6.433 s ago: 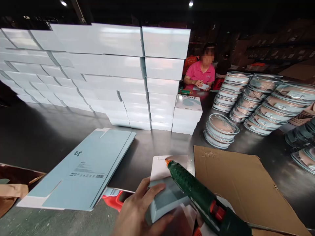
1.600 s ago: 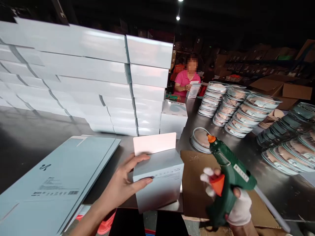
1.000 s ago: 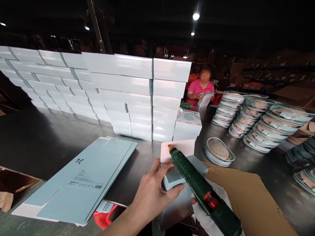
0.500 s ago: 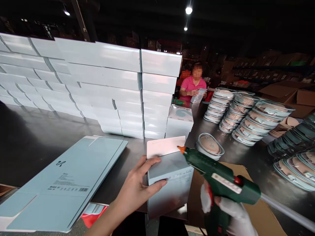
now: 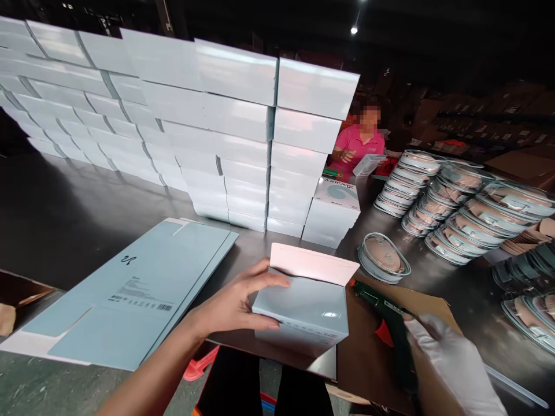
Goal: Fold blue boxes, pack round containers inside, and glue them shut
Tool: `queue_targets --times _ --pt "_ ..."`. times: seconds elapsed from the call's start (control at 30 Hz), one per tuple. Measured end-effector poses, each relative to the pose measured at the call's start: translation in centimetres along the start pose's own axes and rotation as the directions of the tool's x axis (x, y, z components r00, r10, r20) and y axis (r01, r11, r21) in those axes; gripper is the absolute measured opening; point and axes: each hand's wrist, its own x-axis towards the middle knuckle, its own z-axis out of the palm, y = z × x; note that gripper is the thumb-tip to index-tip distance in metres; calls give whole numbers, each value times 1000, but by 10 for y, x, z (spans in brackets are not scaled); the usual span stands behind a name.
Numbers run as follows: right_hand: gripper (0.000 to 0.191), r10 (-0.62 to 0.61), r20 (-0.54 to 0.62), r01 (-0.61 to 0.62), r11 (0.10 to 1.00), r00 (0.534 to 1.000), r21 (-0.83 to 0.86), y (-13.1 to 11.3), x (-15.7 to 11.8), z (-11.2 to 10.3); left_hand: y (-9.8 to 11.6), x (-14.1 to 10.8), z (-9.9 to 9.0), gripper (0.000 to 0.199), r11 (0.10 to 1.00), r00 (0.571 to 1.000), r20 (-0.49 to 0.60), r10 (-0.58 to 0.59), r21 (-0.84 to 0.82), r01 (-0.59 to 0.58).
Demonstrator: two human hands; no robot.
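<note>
L hand (image 5: 236,300) gripped the box (image 5: 303,309) at lower centre, flap up. R hand (image 5: 455,364), gloved, closed round the glue gun (image 5: 385,323) on cardboard (image 5: 368,358). Risk: glue cools, flap won't bond; nozzle burn.

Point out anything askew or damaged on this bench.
The cardboard sheet under the glue gun has a ragged far edge. The flat cartons lie skewed, overhanging the table's near edge. Otherwise the stacks look tidy.

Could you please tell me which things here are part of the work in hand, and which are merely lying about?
In hand: left hand on pale blue box; gloved right hand on green glue gun.
Lying about: flat carton blanks, stacked white boxes, round lidded containers.
</note>
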Motion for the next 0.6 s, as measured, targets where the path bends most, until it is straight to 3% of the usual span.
queue_targets --times 0.07,0.1,0.17,0.23,0.27,0.33,0.43,0.5,0.6 --pt "84 -286 82 275 954 955 119 -26 -9 28 -2 0 2 45 1000 1000 -11 22 -16 -22" --pt "102 -426 176 387 896 887 216 -38 -14 44 -3 -1 4 43 999 999 -21 41 -28 -41" --pt "111 -616 324 493 779 718 388 -54 -24 73 -7 -3 11 41 994 994 -61 87 -61 -91" --pt "99 -709 344 582 703 615 409 -60 -30 91 -13 -6 22 48 982 981 -136 141 -108 -156" --pt "90 -750 322 654 662 578 366 -60 -32 96 -17 -7 27 52 973 970 -176 167 -130 -191" --pt "75 -845 283 821 519 453 238 -59 -32 100 -22 -8 34 57 954 949 -226 219 -152 -257" --pt "53 -929 273 951 287 248 114 -63 -28 98 -19 -8 31 34 946 946 -165 278 -127 -300" --pt "48 -937 294 973 220 189 76 -69 -26 96 -12 -6 23 19 945 949 -91 302 -106 -310" --pt "50 -929 345 986 160 136 44 -76 -24 94 0 -4 15 17 944 946 -38 323 -56 -325"
